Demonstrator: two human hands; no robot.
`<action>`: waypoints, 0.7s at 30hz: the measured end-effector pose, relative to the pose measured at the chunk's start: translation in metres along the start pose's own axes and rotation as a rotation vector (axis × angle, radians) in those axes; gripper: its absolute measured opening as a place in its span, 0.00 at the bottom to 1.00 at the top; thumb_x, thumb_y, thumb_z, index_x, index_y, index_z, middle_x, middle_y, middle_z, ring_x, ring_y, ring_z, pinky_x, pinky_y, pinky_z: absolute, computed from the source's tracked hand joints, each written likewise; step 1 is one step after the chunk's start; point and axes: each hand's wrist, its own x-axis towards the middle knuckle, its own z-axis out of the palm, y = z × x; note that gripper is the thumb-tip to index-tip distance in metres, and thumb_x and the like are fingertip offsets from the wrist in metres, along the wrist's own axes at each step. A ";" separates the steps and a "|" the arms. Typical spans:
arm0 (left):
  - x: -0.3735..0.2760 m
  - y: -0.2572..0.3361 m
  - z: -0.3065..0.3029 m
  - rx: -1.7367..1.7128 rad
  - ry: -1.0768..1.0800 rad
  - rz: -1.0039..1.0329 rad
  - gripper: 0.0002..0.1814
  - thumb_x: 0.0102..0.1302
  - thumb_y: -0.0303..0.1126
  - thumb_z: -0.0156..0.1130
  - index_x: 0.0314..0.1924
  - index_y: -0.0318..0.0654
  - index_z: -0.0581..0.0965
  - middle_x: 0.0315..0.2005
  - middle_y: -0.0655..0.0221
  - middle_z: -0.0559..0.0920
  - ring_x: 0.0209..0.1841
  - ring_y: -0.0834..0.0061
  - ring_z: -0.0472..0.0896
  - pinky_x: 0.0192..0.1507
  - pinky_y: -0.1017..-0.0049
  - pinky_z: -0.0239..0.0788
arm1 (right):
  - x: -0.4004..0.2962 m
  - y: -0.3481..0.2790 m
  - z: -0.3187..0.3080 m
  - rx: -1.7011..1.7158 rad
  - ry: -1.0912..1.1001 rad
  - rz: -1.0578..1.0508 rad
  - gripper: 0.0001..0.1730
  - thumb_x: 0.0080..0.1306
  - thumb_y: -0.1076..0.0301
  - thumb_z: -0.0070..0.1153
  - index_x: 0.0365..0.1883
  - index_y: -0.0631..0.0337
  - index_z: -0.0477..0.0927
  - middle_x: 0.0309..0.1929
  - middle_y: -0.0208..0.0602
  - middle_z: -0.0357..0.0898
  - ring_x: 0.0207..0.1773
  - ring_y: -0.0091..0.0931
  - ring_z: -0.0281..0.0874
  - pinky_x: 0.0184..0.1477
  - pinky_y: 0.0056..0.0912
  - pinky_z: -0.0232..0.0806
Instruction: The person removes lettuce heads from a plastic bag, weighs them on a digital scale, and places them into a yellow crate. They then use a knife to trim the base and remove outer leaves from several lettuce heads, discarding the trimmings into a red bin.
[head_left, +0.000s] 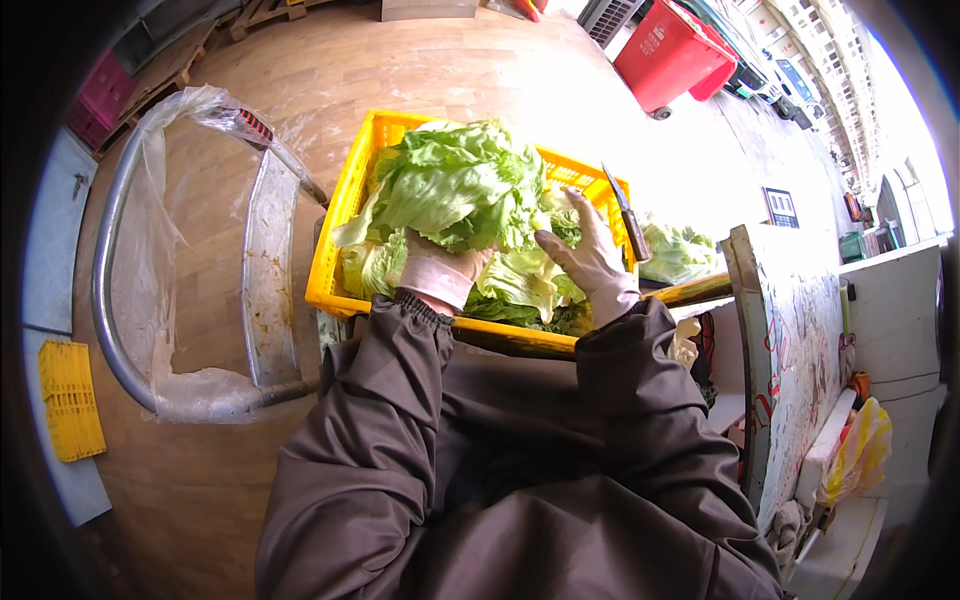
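A yellow plastic crate (330, 255) stands before me, with loose lettuce leaves (525, 281) inside. My left hand (439, 266), in a pale glove, supports a large leafy head of lettuce (465, 176) from beneath, over the crate; its fingers are mostly hidden by the leaves. To its right my gloved right hand (592, 251) is spread, thumb and fingers apart, and holds nothing; it hovers over the leaves on the crate's right side. A knife (626, 214) with a dark handle lies at the crate's right rim, its blade pointing away from me.
At left stands a metal cart handle (112, 292) wrapped in clear plastic film. More lettuce (675, 251) lies right of the crate, near a worn upright panel (795, 360). A red wheeled bin (667, 56) is at the upper right, a yellow crate (71, 401) at far left.
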 end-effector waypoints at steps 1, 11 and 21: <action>-0.006 -0.004 0.006 0.102 0.015 -0.006 0.30 0.63 0.56 0.52 0.56 0.41 0.70 0.52 0.58 0.74 0.55 0.57 0.74 0.56 0.53 0.69 | -0.002 -0.004 -0.006 -0.078 0.054 -0.013 0.42 0.54 0.55 0.66 0.64 0.59 0.62 0.63 0.52 0.62 0.68 0.44 0.56 0.67 0.42 0.54; -0.016 -0.019 0.021 0.566 0.067 -0.261 0.29 0.72 0.54 0.37 0.63 0.44 0.64 0.62 0.64 0.68 0.61 0.63 0.69 0.62 0.59 0.63 | 0.017 -0.047 -0.024 0.326 -0.093 -0.466 0.51 0.49 0.36 0.64 0.63 0.59 0.65 0.60 0.50 0.68 0.65 0.39 0.64 0.64 0.40 0.58; -0.019 -0.024 0.031 0.824 -0.043 -0.130 0.35 0.64 0.63 0.48 0.61 0.45 0.67 0.50 0.65 0.77 0.51 0.68 0.78 0.51 0.63 0.74 | 0.033 -0.021 -0.010 0.894 0.484 0.353 0.14 0.67 0.64 0.53 0.48 0.61 0.77 0.35 0.27 0.79 0.30 0.16 0.69 0.31 0.18 0.64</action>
